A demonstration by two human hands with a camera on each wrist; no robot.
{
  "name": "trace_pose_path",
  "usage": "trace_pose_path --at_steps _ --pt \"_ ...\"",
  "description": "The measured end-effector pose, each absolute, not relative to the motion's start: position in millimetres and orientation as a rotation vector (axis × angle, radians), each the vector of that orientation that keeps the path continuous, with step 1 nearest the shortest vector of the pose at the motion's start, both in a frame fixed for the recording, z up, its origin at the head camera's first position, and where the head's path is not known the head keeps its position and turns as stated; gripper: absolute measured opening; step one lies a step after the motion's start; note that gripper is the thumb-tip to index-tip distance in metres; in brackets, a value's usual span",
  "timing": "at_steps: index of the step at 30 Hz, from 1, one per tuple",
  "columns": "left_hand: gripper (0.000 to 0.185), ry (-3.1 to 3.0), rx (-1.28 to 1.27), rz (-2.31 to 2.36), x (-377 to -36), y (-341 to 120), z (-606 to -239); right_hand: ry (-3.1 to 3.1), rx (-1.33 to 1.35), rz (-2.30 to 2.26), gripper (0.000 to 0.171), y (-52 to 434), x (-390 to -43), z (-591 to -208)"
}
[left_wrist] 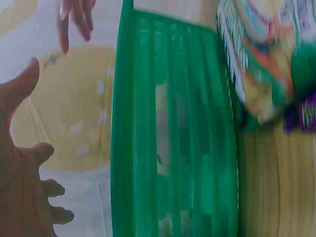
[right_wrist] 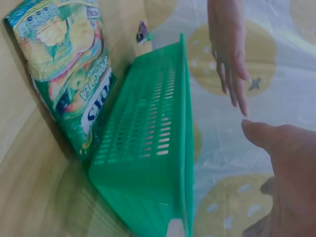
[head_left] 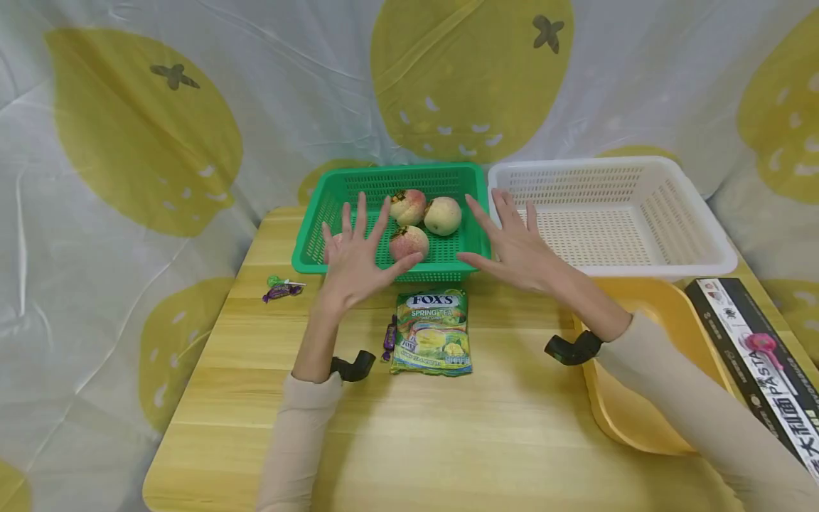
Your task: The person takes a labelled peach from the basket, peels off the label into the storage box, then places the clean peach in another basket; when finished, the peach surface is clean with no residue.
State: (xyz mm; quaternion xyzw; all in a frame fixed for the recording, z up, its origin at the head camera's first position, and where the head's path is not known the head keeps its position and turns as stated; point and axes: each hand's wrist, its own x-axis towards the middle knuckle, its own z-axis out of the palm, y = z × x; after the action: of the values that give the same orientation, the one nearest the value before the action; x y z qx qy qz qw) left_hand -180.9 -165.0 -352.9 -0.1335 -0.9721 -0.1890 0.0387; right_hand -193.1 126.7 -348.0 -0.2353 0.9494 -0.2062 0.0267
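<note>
Both hands hover with fingers spread, holding nothing. In the head view the left hand (head_left: pixel 358 267) overlaps the front left of a green basket (head_left: pixel 311 242), and the right hand (head_left: pixel 520 249) overlaps its right end. Inside the basket lie several peaches (head_left: pixel 442 216), one partly hidden behind the left fingers. A green-yellow candy bag (head_left: pixel 432 334) marked FOX'S lies on the table just in front of the basket. Beside its left edge is a purple-wrapped candy (head_left: pixel 389 340). In the left wrist view the left hand (left_wrist: pixel 24 163) appears above the basket's rim; the right wrist view shows the right hand (right_wrist: pixel 286 163) likewise.
A white basket (head_left: pixel 697 267) stands right of the green one. Nearer sits a yellow-orange tub (head_left: pixel 646 398), partly under the right forearm. A dark pasta box (head_left: pixel 736 355) bearing a pink lollipop (head_left: pixel 761 343) lies beyond. Left are a green lollipop (head_left: pixel 274 281) and a purple-wrapped candy (head_left: pixel 281 291).
</note>
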Motion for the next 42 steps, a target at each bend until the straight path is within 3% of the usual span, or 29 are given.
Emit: trace_pose_path --at_steps 9,15,24,34,42 --pt "0.107 -3.005 -0.155 -0.81 -194 -261 -365 2.709 -0.858 -0.9 0.085 98 -211 -351" --pt "0.11 -3.053 -0.085 -0.988 -199 -297 -382 2.55 -0.865 -1.05 0.078 75 -224 -352" --pt "0.105 -2.978 -0.025 -1.492 -202 -302 -396 2.476 -0.945 -1.062 0.068 44 -245 -372" --pt "0.109 -2.822 0.068 -1.767 -187 -285 -374 2.418 -0.866 -1.098 0.062 24 -260 -390" --pt "0.109 -2.72 0.131 -1.857 -202 -299 -406 2.445 -0.771 -1.06 0.054 18 -268 -394"
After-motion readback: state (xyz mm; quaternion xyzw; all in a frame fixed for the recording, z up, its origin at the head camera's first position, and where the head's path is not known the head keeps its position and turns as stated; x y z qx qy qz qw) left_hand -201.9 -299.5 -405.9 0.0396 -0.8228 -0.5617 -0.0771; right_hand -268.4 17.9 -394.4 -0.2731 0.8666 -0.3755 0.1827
